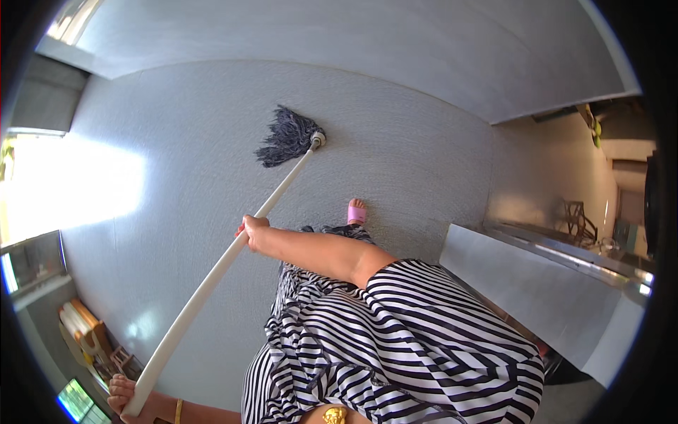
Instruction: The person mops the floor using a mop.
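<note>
A string mop with a long white handle (206, 286) slants from the lower left up to the middle of the view. Its dark grey yarn head (288, 137) lies spread on the grey floor (201, 159), the strands fanned to the left of the socket. My right hand (255, 232) grips the handle partway down the pole. Around the pole's top end, at the lower left, my left hand (127, 398) is closed, a yellow bangle on that wrist. One foot in a pink slide sandal (357, 213) stands on the floor, nearer to me than the mop head.
A grey wall (360, 37) runs along the far side. On the right, a grey low wall or partition (529, 286) stands close to my body, and a metal chair (574, 214) is beyond it. Bright light enters through the left doorway. Wooden furniture (87, 328) stands at the lower left.
</note>
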The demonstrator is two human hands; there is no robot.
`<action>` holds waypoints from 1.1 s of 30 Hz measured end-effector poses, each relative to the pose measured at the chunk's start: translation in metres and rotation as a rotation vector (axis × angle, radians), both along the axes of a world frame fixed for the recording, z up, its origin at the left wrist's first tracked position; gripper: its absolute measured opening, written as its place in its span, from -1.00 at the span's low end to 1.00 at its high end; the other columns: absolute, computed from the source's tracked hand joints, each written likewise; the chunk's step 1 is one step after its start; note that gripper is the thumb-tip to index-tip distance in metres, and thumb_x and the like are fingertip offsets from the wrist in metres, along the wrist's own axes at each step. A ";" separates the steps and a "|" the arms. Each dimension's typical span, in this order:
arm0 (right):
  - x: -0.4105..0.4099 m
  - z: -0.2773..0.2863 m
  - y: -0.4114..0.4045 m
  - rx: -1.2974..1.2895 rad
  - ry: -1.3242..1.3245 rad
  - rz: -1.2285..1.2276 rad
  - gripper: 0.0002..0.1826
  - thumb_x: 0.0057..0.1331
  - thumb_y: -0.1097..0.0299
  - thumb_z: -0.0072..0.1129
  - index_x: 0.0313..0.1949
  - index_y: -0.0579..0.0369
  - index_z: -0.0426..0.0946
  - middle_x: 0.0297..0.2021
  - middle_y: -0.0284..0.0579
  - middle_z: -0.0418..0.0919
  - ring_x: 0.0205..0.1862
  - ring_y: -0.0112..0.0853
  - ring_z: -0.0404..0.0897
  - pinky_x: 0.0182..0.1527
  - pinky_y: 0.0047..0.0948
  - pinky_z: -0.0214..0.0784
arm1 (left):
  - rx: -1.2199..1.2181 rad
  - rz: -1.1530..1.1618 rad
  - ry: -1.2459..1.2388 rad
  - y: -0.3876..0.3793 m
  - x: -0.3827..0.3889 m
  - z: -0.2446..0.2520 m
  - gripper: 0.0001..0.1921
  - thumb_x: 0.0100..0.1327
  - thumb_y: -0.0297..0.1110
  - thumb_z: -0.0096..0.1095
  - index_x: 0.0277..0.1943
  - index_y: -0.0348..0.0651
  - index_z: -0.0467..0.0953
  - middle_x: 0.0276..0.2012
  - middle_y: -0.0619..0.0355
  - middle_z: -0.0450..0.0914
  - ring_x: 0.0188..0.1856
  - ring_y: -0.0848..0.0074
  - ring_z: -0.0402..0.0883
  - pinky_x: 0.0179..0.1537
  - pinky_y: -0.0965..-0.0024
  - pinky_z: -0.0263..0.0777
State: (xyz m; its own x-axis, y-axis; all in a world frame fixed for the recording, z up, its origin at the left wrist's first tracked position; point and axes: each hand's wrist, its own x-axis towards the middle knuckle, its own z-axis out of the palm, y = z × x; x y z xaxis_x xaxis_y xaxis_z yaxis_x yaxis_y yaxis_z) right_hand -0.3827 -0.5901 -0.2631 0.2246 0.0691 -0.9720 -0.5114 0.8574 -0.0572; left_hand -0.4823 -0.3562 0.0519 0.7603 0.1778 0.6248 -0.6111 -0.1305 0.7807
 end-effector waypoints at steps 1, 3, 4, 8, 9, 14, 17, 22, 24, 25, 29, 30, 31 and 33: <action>0.000 -0.001 -0.021 -0.018 0.000 -0.055 -0.92 -0.03 0.48 -0.13 -0.55 0.24 0.24 -0.69 -0.09 0.32 -0.69 -0.31 0.40 -0.61 -0.37 0.34 | -0.014 -0.002 0.007 -0.010 0.004 -0.003 -0.71 -0.07 -0.18 -0.06 -0.70 -0.15 0.12 -0.80 0.20 0.15 -0.69 0.56 0.11 -0.56 0.48 0.06; 0.002 -0.016 -0.061 -0.027 -0.030 -0.102 -0.88 0.01 0.45 -0.12 -0.49 0.25 0.22 -0.67 -0.08 0.33 -0.70 -0.31 0.39 -0.63 -0.37 0.33 | -0.047 0.009 0.013 -0.085 0.021 -0.014 -0.70 -0.07 -0.17 -0.07 -0.70 -0.15 0.11 -0.80 0.20 0.15 -0.69 0.57 0.10 -0.56 0.48 0.05; 0.001 -0.024 -0.083 -0.026 -0.054 -0.134 -0.83 0.06 0.41 -0.11 -0.43 0.26 0.20 -0.65 -0.07 0.34 -0.71 -0.32 0.38 -0.64 -0.38 0.33 | -0.059 0.011 0.019 -0.095 0.033 -0.018 -0.70 -0.07 -0.17 -0.07 -0.70 -0.15 0.11 -0.80 0.20 0.14 -0.69 0.57 0.09 -0.56 0.49 0.04; -0.005 -0.050 -0.168 -0.084 -0.113 -0.310 -0.87 0.06 0.43 -0.13 -0.46 0.24 0.19 -0.68 -0.13 0.28 -0.71 -0.38 0.33 -0.65 -0.39 0.30 | -0.053 -0.123 0.150 -0.134 0.044 -0.044 -0.69 -0.09 -0.11 -0.18 -0.66 -0.18 0.11 -0.74 0.15 0.11 -0.64 0.53 0.03 -0.54 0.43 -0.01; -0.008 -0.054 -0.191 -0.098 -0.125 -0.340 -0.88 0.06 0.44 -0.13 -0.47 0.23 0.18 -0.69 -0.14 0.26 -0.71 -0.39 0.31 -0.65 -0.39 0.28 | -0.042 -0.143 0.185 -0.159 0.049 -0.048 -0.70 -0.07 -0.12 -0.17 -0.66 -0.18 0.11 -0.74 0.14 0.14 -0.65 0.53 0.06 -0.55 0.44 0.01; -0.032 -0.071 -0.300 -0.199 -0.093 -0.569 -0.87 -0.03 0.48 -0.13 -0.66 0.19 0.17 -0.74 -0.11 0.25 -0.72 -0.36 0.31 -0.72 -0.43 0.17 | 0.019 -0.364 0.221 -0.251 0.059 -0.077 -0.68 -0.01 -0.13 -0.19 -0.64 -0.21 0.14 -0.70 0.08 0.23 -0.63 0.50 0.20 -0.60 0.50 0.09; -0.054 -0.081 -0.359 -0.202 -0.082 -0.636 -0.92 -0.02 0.52 -0.15 -0.60 0.20 0.17 -0.72 -0.12 0.24 -0.71 -0.38 0.29 -0.67 -0.41 0.19 | 0.035 -0.502 0.232 -0.300 0.065 -0.087 -0.66 0.02 -0.12 -0.17 -0.64 -0.24 0.17 -0.67 0.04 0.29 -0.61 0.48 0.27 -0.61 0.54 0.14; -0.106 -0.100 -0.440 -0.255 -0.063 -0.836 -0.97 -0.02 0.54 -0.19 -0.57 0.20 0.19 -0.69 -0.11 0.23 -0.69 -0.36 0.27 -0.62 -0.40 0.20 | 0.089 -0.696 0.265 -0.376 0.070 -0.106 -0.65 0.02 -0.10 -0.12 -0.63 -0.24 0.22 -0.64 0.01 0.34 -0.59 0.44 0.32 -0.58 0.49 0.17; -0.130 -0.106 -0.464 -0.297 -0.044 -0.838 -0.95 -0.01 0.51 -0.20 -0.59 0.17 0.19 -0.70 -0.12 0.23 -0.69 -0.36 0.26 -0.62 -0.43 0.20 | 0.090 -0.799 0.297 -0.401 0.067 -0.106 -0.64 0.01 -0.09 -0.06 -0.64 -0.24 0.25 -0.62 -0.01 0.38 -0.56 0.40 0.37 -0.54 0.46 0.21; -0.142 -0.108 -0.472 -0.299 -0.043 -0.844 -0.95 -0.01 0.51 -0.20 -0.59 0.17 0.19 -0.70 -0.12 0.23 -0.69 -0.36 0.26 -0.62 -0.43 0.20 | 0.088 -0.805 0.296 -0.412 0.065 -0.106 -0.64 0.01 -0.09 -0.06 -0.64 -0.24 0.25 -0.62 -0.01 0.38 -0.56 0.40 0.37 -0.54 0.46 0.21; -0.190 -0.121 -0.490 -0.350 -0.051 -0.914 -0.92 -0.01 0.48 -0.21 -0.62 0.12 0.17 -0.70 -0.15 0.22 -0.68 -0.39 0.25 -0.62 -0.48 0.19 | 0.079 -0.963 0.328 -0.436 0.050 -0.103 -0.63 0.01 -0.11 0.01 -0.70 -0.23 0.28 -0.64 0.01 0.43 -0.51 0.34 0.45 -0.47 0.39 0.29; -0.201 -0.130 -0.491 -0.353 -0.056 -0.941 -0.91 -0.01 0.48 -0.22 -0.63 0.11 0.16 -0.70 -0.17 0.22 -0.68 -0.40 0.24 -0.62 -0.50 0.19 | 0.087 -1.023 0.360 -0.438 0.046 -0.102 -0.64 0.01 -0.14 0.03 -0.72 -0.21 0.27 -0.66 0.02 0.45 -0.51 0.33 0.46 -0.45 0.38 0.30; -0.207 -0.139 -0.488 -0.366 -0.001 -0.958 -0.91 -0.01 0.47 -0.22 -0.64 0.10 0.15 -0.70 -0.18 0.21 -0.68 -0.42 0.23 -0.63 -0.52 0.18 | 0.095 -1.083 0.392 -0.437 0.043 -0.100 -0.65 0.00 -0.16 0.05 -0.73 -0.20 0.26 -0.68 0.02 0.46 -0.52 0.32 0.48 -0.42 0.36 0.31; -0.213 -0.150 -0.474 -0.336 0.001 -0.955 -0.90 0.00 0.47 -0.22 -0.64 0.10 0.15 -0.70 -0.19 0.21 -0.69 -0.42 0.22 -0.65 -0.52 0.17 | 0.059 -1.041 0.454 -0.425 0.036 -0.093 -0.67 -0.02 -0.21 0.08 -0.76 -0.18 0.25 -0.72 0.04 0.46 -0.55 0.31 0.49 -0.35 0.31 0.34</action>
